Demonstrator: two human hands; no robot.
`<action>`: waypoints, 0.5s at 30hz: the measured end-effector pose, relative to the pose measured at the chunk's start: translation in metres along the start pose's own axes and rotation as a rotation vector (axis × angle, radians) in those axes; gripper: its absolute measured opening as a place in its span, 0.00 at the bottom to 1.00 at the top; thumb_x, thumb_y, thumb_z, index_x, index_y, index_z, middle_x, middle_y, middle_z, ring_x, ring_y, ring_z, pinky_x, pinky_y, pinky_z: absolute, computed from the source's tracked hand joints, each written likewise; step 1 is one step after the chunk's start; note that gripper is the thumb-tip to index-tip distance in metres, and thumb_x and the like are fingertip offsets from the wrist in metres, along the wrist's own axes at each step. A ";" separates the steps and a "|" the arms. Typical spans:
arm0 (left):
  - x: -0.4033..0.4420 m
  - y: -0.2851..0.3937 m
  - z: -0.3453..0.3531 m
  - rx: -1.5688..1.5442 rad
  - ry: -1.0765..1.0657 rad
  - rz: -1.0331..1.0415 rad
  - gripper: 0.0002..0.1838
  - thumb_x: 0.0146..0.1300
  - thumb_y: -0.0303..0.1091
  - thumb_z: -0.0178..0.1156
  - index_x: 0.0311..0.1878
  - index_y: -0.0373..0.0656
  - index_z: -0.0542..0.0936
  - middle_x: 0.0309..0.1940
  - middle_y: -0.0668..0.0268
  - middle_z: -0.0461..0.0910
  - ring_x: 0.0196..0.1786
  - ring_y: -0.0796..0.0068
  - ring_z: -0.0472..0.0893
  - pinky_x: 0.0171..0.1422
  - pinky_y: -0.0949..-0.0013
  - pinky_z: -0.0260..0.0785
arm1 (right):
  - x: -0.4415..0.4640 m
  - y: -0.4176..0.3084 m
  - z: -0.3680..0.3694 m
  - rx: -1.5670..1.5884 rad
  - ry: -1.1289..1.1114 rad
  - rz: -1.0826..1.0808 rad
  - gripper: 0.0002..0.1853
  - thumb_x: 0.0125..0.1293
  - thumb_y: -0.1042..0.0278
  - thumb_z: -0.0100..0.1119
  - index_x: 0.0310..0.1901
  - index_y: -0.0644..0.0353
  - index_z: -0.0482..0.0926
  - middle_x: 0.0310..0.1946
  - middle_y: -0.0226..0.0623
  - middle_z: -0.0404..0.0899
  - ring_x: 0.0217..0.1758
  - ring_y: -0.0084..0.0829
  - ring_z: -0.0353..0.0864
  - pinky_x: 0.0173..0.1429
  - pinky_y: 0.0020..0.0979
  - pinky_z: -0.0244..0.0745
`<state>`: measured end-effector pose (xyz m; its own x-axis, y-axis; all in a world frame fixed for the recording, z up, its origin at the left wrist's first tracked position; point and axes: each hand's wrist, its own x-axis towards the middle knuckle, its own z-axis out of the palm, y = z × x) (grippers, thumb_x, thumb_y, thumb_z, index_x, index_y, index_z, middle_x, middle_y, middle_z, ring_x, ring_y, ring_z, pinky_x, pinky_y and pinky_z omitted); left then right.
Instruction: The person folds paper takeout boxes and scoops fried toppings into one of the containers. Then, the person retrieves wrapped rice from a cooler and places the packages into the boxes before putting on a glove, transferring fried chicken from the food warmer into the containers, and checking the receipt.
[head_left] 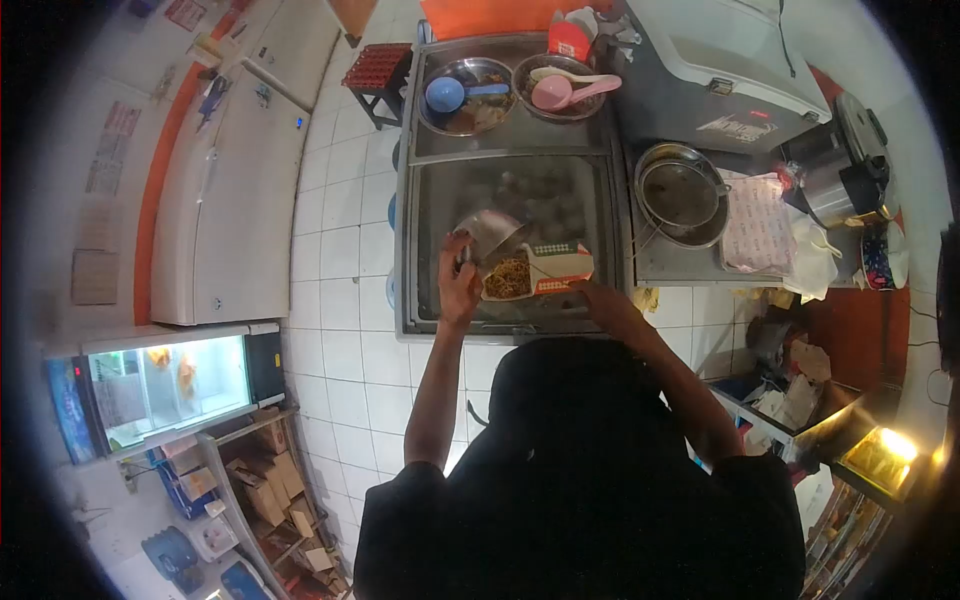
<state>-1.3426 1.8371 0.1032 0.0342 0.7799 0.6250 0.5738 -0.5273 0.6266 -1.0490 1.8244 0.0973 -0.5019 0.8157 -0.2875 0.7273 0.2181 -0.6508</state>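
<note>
My left hand is closed around the near side of a shiny metal bowl, which is tilted over a paper takeaway box. Brown noodles lie in the left part of that box, and its printed lid stands folded open to the right. At the box's lower right edge, the fingers of my right hand grip the cardboard. Both hands are above the sunken dark section of a metal counter. Part of the bowl's rim is hidden by my left fingers.
Behind the counter section sit a steel bowl with a blue ladle and another with a pink ladle. To the right are a strainer on a pot, a wrapped paper stack and a large cooler box. A red stool stands left.
</note>
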 end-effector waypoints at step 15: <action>0.002 -0.015 -0.007 0.109 0.101 0.011 0.08 0.48 0.18 0.52 0.32 0.36 0.67 0.54 0.53 0.69 0.58 0.51 0.70 0.64 0.55 0.63 | -0.001 -0.016 -0.017 -0.121 0.232 -0.138 0.15 0.72 0.58 0.44 0.54 0.55 0.74 0.38 0.49 0.80 0.37 0.47 0.82 0.39 0.45 0.77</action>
<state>-1.3571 1.8441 0.0983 -0.0386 0.7334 0.6787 0.6593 -0.4917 0.5688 -1.0518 1.8295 0.1200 -0.4894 0.8717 -0.0249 0.7171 0.3860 -0.5803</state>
